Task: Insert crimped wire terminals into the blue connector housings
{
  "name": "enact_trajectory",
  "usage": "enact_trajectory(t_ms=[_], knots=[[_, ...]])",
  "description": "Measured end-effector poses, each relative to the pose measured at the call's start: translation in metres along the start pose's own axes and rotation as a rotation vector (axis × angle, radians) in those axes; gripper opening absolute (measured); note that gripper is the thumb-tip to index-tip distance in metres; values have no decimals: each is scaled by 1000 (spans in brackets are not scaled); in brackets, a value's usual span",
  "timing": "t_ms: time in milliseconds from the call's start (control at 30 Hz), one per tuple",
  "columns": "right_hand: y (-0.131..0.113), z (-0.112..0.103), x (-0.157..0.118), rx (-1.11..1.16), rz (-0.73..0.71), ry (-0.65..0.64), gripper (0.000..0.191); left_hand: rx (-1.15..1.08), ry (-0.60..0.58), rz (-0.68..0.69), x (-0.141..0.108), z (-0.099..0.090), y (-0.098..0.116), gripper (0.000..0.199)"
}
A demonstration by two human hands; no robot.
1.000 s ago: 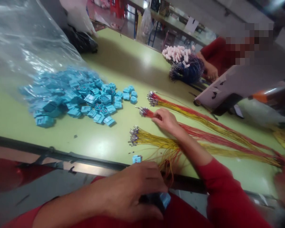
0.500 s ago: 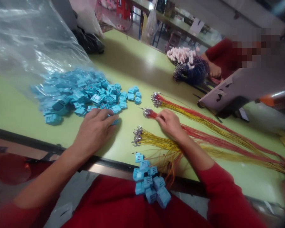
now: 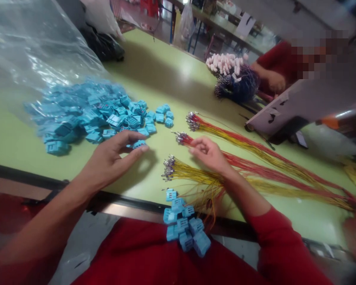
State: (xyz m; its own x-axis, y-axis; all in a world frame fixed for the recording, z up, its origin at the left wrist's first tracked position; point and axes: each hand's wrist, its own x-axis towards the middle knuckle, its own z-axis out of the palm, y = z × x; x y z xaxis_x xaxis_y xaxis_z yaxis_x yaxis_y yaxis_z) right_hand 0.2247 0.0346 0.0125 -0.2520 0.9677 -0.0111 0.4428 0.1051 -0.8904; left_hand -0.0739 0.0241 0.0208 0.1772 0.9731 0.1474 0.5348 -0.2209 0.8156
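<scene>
My left hand point(image 3: 112, 156) is raised a little over the table, thumb and fingers closed around a light-blue plastic connector housing point(image 3: 139, 144). Just behind it spreads a heap of similar blue housings point(image 3: 106, 109). My right hand point(image 3: 209, 154) has its fingers curled together at the metal-tipped end of a red wire bundle point(image 3: 184, 138); whether a single wire is pinched there is hidden. Nearer to me lies a yellow wire bundle point(image 3: 184, 168) with crimped terminals, passing under my right forearm. Several blue housings with wires attached point(image 3: 185, 225) hang in a cluster at the table's front edge.
A clear plastic bag point(image 3: 47, 51) covers part of the heap. Another red and yellow wire bundle point(image 3: 225, 136) lies farther back. Beyond it are pink connectors point(image 3: 227, 63) with dark wires, a grey panel point(image 3: 273, 113) and a person in a red sleeve point(image 3: 269, 59).
My left hand has lifted from the housings, turning its thumb side up with one housing between its fingers. My right hand stays by the red bundle, its fingers slightly raised and more curled.
</scene>
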Motion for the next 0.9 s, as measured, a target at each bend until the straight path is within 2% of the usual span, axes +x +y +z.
enact_trajectory(t_ms=[67,100,200,267,367,500,567,700,900], knots=[[0,7,-7,-4,48,-178,25,-236,-16,-134,-3,3,7,34],[1,10,-9,-29,39,-219,21,-337,-20,-171,-5,6,9,32],[1,14,-14,-90,-41,-169,6,-518,-32,-214,-7,16,12,28],[-2,14,-14,-83,-68,-111,8,-579,-45,-249,-9,22,13,30],[-9,11,-17,-29,-25,-78,12,-640,-66,-279,-13,30,14,31],[-16,13,-23,54,59,-74,16,-623,-159,-220,-20,42,14,45],[-19,15,-27,63,56,-51,18,-614,-152,-174,-22,49,15,45],[-26,16,-34,6,-4,-19,18,-568,-119,-78,-26,60,18,33],[-36,11,-43,-72,-53,-78,19,-414,-100,30,-29,62,27,35]])
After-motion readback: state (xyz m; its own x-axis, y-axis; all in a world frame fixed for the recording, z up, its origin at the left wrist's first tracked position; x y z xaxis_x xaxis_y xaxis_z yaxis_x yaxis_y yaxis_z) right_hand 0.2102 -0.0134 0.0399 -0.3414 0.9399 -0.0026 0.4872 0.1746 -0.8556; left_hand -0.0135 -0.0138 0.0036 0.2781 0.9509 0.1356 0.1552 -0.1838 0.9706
